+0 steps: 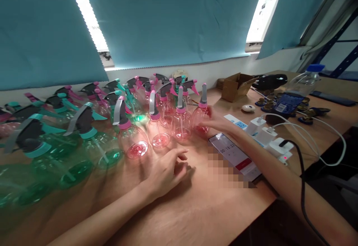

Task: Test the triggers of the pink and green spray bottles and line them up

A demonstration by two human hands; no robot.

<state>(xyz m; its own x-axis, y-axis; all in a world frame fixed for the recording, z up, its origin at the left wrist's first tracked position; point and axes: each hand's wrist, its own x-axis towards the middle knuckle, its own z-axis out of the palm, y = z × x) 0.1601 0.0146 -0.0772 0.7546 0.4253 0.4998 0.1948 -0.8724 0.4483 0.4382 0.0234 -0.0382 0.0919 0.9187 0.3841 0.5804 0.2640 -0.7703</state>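
My left hand (169, 169) rests on the wooden table with its fingers loosely bent and apart, holding nothing. Just beyond it stands a clear pink spray bottle (134, 141) with a grey and pink trigger head. Two more pink bottles, a middle one (159, 130) and another (181, 123), continue the front row. At the right end of that row, my right hand (216, 122) is at the side of a pink spray bottle (200, 118). Its fingers are smeared and partly hidden, so I cannot tell whether they grip the bottle. This bottle stands upright.
Green spray bottles (103, 147) fill the left, with several more rows behind. A phone (233, 154) showing a timer lies under my right forearm. Rightward are a power strip with chargers (265, 136), cables, a cardboard box (237, 86) and a large plastic bottle (296, 89).
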